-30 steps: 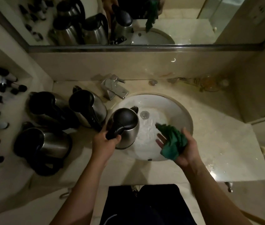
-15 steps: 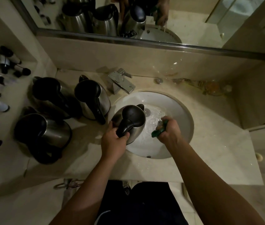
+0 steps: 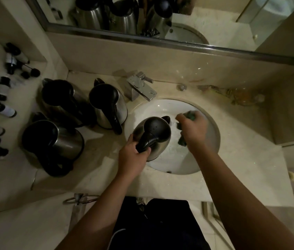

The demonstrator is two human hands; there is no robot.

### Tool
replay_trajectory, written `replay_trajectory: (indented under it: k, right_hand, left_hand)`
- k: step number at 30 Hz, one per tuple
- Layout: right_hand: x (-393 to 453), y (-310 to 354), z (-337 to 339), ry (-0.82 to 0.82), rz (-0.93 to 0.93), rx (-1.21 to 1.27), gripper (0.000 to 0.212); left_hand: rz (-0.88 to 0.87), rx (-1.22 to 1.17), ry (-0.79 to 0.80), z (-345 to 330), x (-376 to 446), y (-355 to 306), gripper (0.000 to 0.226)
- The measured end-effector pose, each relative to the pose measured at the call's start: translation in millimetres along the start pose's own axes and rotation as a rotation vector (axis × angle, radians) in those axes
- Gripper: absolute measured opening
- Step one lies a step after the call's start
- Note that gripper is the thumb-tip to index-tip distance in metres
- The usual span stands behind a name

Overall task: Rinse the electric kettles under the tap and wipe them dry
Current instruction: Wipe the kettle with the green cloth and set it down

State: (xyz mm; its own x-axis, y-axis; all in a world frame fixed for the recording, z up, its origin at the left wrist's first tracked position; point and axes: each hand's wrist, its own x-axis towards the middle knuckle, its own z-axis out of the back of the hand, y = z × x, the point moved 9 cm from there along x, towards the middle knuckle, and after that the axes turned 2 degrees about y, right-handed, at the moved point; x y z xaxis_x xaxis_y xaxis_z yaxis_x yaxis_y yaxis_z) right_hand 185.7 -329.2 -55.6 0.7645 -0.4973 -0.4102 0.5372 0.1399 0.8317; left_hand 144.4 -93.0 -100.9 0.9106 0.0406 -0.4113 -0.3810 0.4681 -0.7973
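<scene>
Gripping the kettle (image 3: pixel 153 134) handle over the sink (image 3: pixel 213 127), my left hand (image 3: pixel 133 157) steadies it while my right hand (image 3: pixel 194 130) clutches the green cloth (image 3: pixel 190 115).

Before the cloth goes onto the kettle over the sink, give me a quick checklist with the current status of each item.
1. Left hand grips the kettle by its handle: ok.
2. Kettle held over the sink, not the counter: ok.
3. Right hand holds the green cloth bunched, beside the kettle: ok.
4. Kettle lid closed: ok.
5. Tap turned off: cannot tell; the basin looks wet, but no stream is clearly visible.
6. Three other kettles, the nearest by the sink's left edge, stand clear of both hands: ok.
</scene>
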Motion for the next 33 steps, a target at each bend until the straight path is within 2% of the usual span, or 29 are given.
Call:
replay_trajectory:
  k: [4,6,7,9,11,12,13,15,16,18,19,22,23,24,26,28,29,31,33]
  right_hand:
    - [-66,15,-62,0.271,0.546,-0.522,0.051]
    - [-86,4,-81,0.350,0.797,-0.751,0.053]
    - [-78,0,-82,0.364,0.816,-0.756,0.048]
    - [-46,4,-75,0.331,0.646,-0.636,0.038]
    - [-25,8,-70,0.253,0.466,-0.545,0.040]
    - [-30,11,-73,0.228,0.471,-0.586,0.043]
    - [-44,15,-80,0.224,0.571,-0.654,0.046]
    - [-89,14,-97,0.333,0.890,-0.790,0.053]
    - [-104,7,-98,0.389,0.991,-0.793,0.053]
    - [-97,-6,-87,0.362,0.990,-0.661,0.049]
    - [-80,-10,-77,0.273,0.868,-0.557,0.047]
    - [-26,-43,-50,0.022,0.219,-0.162,0.043]
    - [-22,-52,-48,-0.019,0.107,-0.109,0.043]
    - [-24,-53,-49,-0.018,0.110,-0.133,0.044]
    - [-48,-44,-64,0.092,0.365,-0.329,0.046]
    - [-87,-40,-81,0.214,0.696,-0.565,0.061]
    - [-97,-42,-83,0.217,0.821,-0.647,0.067]
    - [-95,-28,-72,0.176,0.918,-0.649,0.067]
    - [-82,-6,-58,0.170,0.879,-0.582,0.060]
  left_hand:
    - [-0.009,-0.055,0.027,0,-2,-2,0.044]
    - [-0.021,-0.030,0.041,1,-1,-3,0.051]
    - [-0.022,-0.008,0.048,1,0,-3,0.050]
    - [-0.013,0.017,0.052,2,3,0,0.040]
    - [-0.001,0.011,0.038,2,2,3,0.034]
    - [0.003,0.002,0.027,2,1,3,0.035]
    - [0.005,-0.011,0.019,3,-1,3,0.037]
    - [0.015,-0.012,0.008,4,-1,3,0.038]
    - [0.012,0.011,0.009,5,0,3,0.037]
    - [0.027,0.011,0.038,3,2,4,0.042]
    - [0.057,-0.022,0.059,1,2,5,0.043]
    - [0.149,-0.139,0.069,-7,3,4,0.042]
    - [0.184,-0.188,0.069,-10,4,2,0.047]
    - [0.237,-0.262,0.071,-13,5,2,0.055]
    - [0.376,-0.488,0.077,-19,4,5,0.053]
    - [0.463,-0.675,0.122,-26,-1,2,0.031]
    - [0.454,-0.703,0.141,-28,-3,-2,0.022]
    - [0.416,-0.739,0.147,-28,-6,-9,0.017]
    - [0.388,-0.795,0.148,-20,-11,-22,0.016]
